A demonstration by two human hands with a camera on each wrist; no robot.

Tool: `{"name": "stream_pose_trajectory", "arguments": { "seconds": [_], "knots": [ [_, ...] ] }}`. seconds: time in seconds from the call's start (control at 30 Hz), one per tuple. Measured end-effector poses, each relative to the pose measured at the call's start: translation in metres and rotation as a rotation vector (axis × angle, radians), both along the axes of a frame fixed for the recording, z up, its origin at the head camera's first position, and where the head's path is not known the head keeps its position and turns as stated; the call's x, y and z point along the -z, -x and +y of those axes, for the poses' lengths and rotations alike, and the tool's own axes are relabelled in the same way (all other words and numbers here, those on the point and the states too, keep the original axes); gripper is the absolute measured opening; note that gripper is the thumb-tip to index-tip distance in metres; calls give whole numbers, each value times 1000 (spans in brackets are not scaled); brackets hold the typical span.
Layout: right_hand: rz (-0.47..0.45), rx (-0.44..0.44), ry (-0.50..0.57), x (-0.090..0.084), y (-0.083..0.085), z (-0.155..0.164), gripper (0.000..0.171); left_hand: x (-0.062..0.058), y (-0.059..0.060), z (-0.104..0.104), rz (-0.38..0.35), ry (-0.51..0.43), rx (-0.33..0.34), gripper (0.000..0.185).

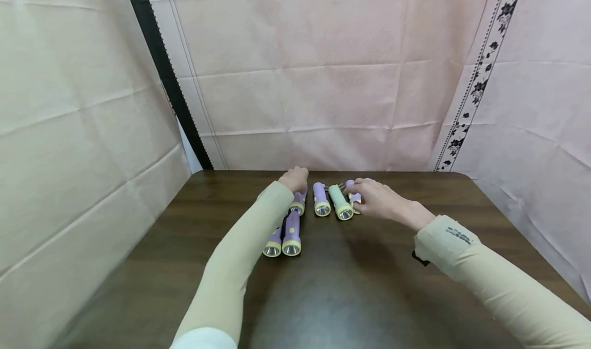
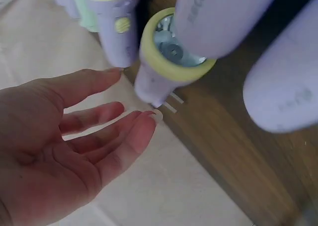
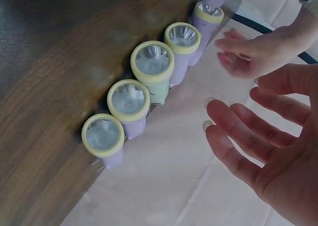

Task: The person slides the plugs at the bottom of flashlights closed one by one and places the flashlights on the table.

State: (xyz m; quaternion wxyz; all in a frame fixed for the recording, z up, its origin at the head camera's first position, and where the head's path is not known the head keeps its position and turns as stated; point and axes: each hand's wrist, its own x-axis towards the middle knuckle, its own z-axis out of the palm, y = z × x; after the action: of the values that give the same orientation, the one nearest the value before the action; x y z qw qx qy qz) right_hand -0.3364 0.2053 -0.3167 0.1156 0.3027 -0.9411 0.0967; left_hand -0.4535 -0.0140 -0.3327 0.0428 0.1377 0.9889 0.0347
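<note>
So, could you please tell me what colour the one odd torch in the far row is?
Pale green torch with a yellow rim, clearest in the head view.

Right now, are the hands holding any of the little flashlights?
No. Both wrist views show the left hand and the right hand with straight, spread fingers, close to the flashlights but gripping none.
</note>
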Motion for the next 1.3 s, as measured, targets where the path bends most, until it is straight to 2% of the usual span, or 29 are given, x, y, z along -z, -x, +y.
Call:
{"name": "stream_pose_trajectory", "arguments": {
  "seconds": [0.13,0.23,0.43,0.53,0.63,0.8,0.9,1.0,1.17,1.3],
  "knots": [
    [-14,19,-16,6,1,2,32,17,14,9,-12,52,3,29],
    [-17,21,-15,8,2,4,30,26,19,16,6,82,-22,31],
    [-6,-14,-9,11,4,4,30,36,22,16,34,46,-106,34],
    [-7,-20,-7,15,6,5,27,34,21,11,30,9,-132,33],
    [-7,-16,-12,18,8,7,26,29,23,6,53,-49,-127,31],
    [-24,-9,-3,21,10,9,28,12,23,-5,86,-223,-111,33],
    [-31,-20,20,19,10,7,36,-2,19,-14,68,-325,-66,35],
    [-13,-28,52,15,10,3,43,-14,17,-25,37,-467,29,31],
    [15,-42,100,9,10,-1,56,-29,10,-43,-128,-744,186,35],
    [10,-44,114,9,11,-3,70,-32,3,-52,-269,-827,265,45]
  ]
}}
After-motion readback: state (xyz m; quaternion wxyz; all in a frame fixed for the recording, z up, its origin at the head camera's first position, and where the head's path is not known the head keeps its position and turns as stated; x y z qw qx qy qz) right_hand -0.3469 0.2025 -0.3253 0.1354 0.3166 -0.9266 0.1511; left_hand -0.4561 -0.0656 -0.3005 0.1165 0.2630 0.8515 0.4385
